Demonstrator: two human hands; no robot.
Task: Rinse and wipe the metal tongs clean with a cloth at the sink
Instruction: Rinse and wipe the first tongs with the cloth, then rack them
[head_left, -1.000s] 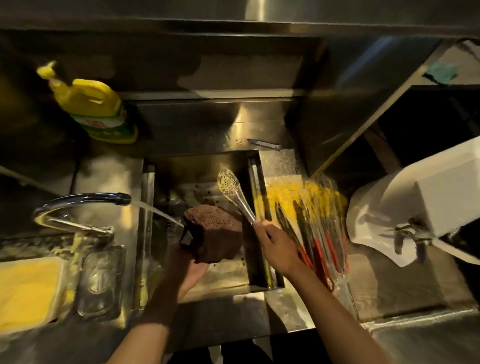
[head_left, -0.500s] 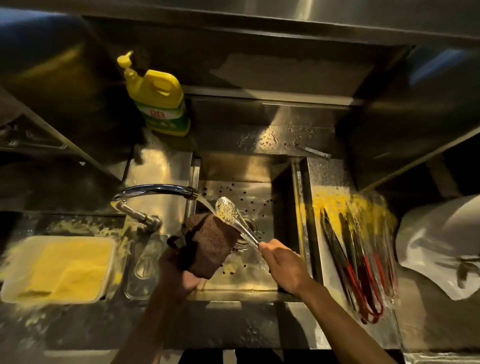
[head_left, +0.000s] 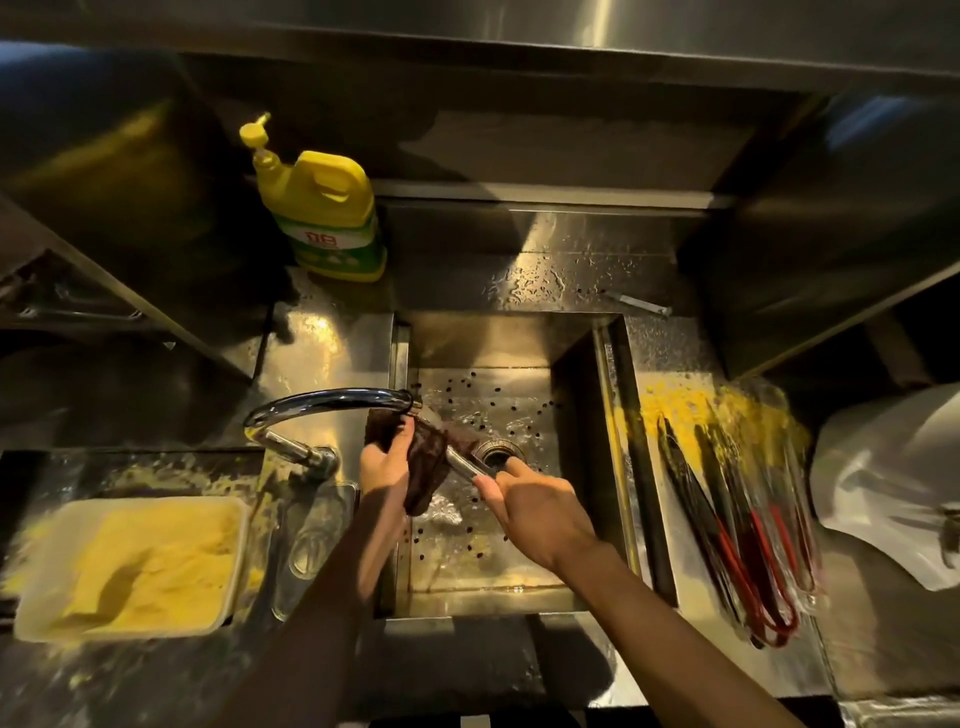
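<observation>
Over the steel sink (head_left: 582, 358), my right hand (head_left: 535, 506) grips the handle end of the metal tongs (head_left: 465, 462). Their spoon-shaped head is hidden inside a dark brown cloth (head_left: 428, 462), which my left hand (head_left: 387, 460) grips wrapped around the tongs. Cloth and tongs sit just under the spout of the curved faucet (head_left: 332, 402), where water runs into the basin.
Several red-handled tongs (head_left: 748, 545) lie on the wet counter right of the sink, among yellow crumbs. A white tray of yellow crumbs (head_left: 135, 566) sits at the left. A yellow detergent bottle (head_left: 324, 208) stands behind the faucet. A white bag (head_left: 893, 483) lies far right.
The cloth in my left hand has closed over the head of the tongs, which was bare before. Both hands have moved up under the faucet spout.
</observation>
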